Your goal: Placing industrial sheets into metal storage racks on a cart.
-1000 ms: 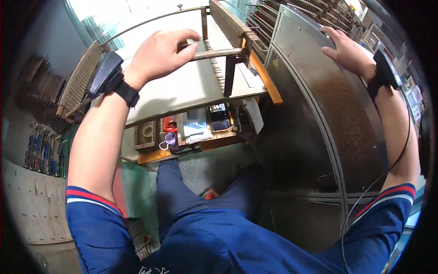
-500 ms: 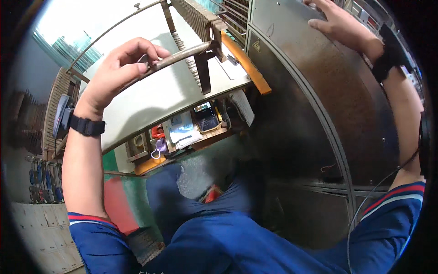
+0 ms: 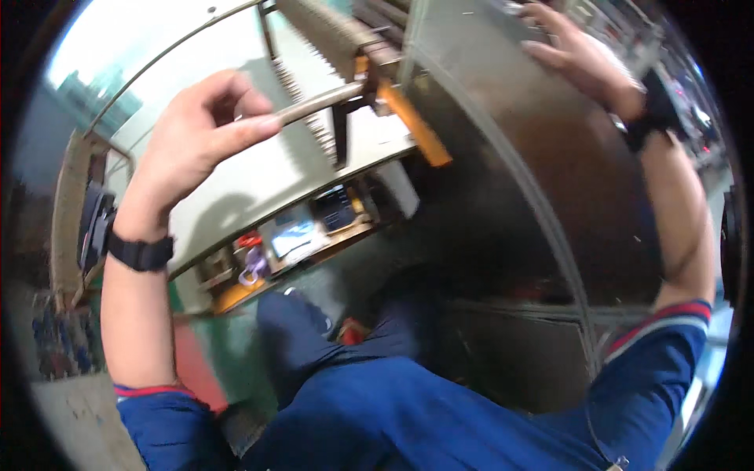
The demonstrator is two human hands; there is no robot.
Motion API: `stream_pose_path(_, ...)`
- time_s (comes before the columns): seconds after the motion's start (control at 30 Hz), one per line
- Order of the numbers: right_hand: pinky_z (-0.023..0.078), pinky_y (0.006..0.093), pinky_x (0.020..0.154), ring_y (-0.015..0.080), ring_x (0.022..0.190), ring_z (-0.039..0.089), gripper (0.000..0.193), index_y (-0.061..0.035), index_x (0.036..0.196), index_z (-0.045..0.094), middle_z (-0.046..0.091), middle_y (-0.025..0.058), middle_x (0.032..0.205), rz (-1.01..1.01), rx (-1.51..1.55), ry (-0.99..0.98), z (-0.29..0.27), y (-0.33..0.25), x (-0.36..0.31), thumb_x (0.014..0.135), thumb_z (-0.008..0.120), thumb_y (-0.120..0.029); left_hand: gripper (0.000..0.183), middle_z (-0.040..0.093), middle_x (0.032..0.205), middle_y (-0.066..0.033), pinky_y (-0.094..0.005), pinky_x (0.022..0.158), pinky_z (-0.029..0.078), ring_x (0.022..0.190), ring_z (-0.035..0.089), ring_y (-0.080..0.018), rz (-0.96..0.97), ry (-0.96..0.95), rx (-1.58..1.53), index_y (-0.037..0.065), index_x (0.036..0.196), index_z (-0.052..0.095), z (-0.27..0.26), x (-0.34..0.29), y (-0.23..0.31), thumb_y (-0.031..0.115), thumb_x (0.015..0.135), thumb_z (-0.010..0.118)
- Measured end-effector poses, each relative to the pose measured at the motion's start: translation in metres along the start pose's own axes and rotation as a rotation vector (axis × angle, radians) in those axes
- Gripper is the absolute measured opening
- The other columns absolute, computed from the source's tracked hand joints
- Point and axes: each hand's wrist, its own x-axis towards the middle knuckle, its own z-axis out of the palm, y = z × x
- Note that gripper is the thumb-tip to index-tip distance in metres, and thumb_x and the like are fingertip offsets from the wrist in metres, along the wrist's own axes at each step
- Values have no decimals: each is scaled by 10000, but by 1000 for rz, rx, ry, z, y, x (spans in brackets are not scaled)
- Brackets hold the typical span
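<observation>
My left hand [image 3: 200, 137] is closed at the near metal bar [image 3: 322, 102] of a slotted rack [image 3: 318, 31]. Its thumb lies along the bar and its fingers curl over it; part of the grip is hidden behind the thumb. The rack stands over a white tabletop [image 3: 228, 196]. Up at the right, my right hand [image 3: 585, 67] reaches to the upper edge of a dark metal cabinet [image 3: 542, 133]. Thumb and fingers are apart there, and I make out nothing held in them. Both wrists wear black straps.
Below the tabletop an open shelf [image 3: 318, 251] holds papers, a dark device [image 3: 338, 212] and a purple item [image 3: 255, 263]. An orange strip [image 3: 420, 129] juts from the table's right end toward the cabinet. Another slotted rack side [image 3: 71, 212] stands at the left.
The whole view has shifted and blurred slightly. My left thumb now stretches further along the bar; the small dark piece seen at those fingers before is out of sight. My right hand stays by the cabinet.
</observation>
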Motion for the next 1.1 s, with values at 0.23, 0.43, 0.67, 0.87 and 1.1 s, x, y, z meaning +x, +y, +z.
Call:
stream_pose_path(0.23, 453, 434, 981, 325, 1181, 546, 570, -133, 1331, 504, 568, 175, 1278, -134, 4, 30, 54, 40, 28, 845, 621, -406, 331, 419, 579, -32, -301, 510, 339, 565, 384, -115, 114, 405, 530, 22, 688, 458, 24, -8, -10, 168, 782, 740)
stream_pose_path(0.43, 436, 436, 1012, 341, 1206, 517, 548, -137, 1344, 493, 542, 164, 1304, 48, -55, 271, -4, 87, -60, 875, 613, -393, 442, 446, 618, -167, -395, 560, 365, 573, 425, -280, 7, 298, 753, -26, 732, 454, 21, -9, -12, 339, 865, 663)
stream_pose_path(0.67, 403, 389, 1022, 322, 1192, 515, 530, -74, 1327, 480, 554, 167, 1264, 292, -356, 918, -71, 225, -220, 853, 641, -249, 388, 519, 672, -130, -378, 641, 402, 656, 495, -263, 18, 90, 421, -8, 821, 531, 26, -1, -5, 348, 969, 498)
stream_pose_path(0.87, 318, 484, 1073, 386, 1257, 397, 695, -42, 1351, 415, 462, 192, 1337, 566, -671, 1178, -60, 249, -304, 744, 676, -257, 343, 517, 695, -120, -356, 657, 402, 683, 494, -227, 52, 62, 344, 2, 853, 557, 19, 1, -22, 324, 961, 512)
stream_pose_path(1.1, 305, 451, 1095, 383, 1309, 356, 730, -27, 1423, 330, 364, 226, 1423, 805, -645, 1050, -33, 271, -303, 794, 617, -260, 367, 579, 734, -150, -369, 652, 420, 684, 532, -263, 97, 143, 502, 10, 905, 591, 25, -6, -1, 361, 964, 498)
